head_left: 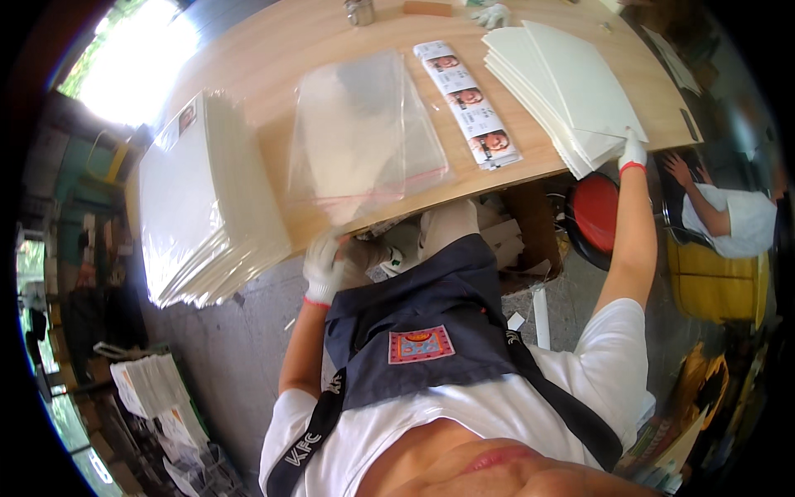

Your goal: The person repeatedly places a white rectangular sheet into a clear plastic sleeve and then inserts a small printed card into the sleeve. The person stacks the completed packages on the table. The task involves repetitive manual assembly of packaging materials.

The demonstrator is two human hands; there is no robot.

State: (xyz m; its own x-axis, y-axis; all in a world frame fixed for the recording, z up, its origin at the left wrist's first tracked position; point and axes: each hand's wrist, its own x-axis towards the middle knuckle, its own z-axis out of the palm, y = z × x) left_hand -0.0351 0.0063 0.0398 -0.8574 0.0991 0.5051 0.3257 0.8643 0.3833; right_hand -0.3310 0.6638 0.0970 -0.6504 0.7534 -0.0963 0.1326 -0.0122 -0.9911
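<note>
My right hand, in a white glove with a red cuff, grips the near right corner of the top white board. That board lies fanned askew over a stack of similar boards at the table's right. My left hand, gloved the same way, is low by the table's front edge with its fingers curled. Just beyond it lies a pile of clear plastic bags, their near ends at the edge. Whether the left fingers hold a bag end cannot be made out.
A tall stack of plastic-wrapped white boards stands at the table's left. Printed strips with portraits lie between bags and boards. A metal can and spare gloves sit farther back. A red stool and another person are at right.
</note>
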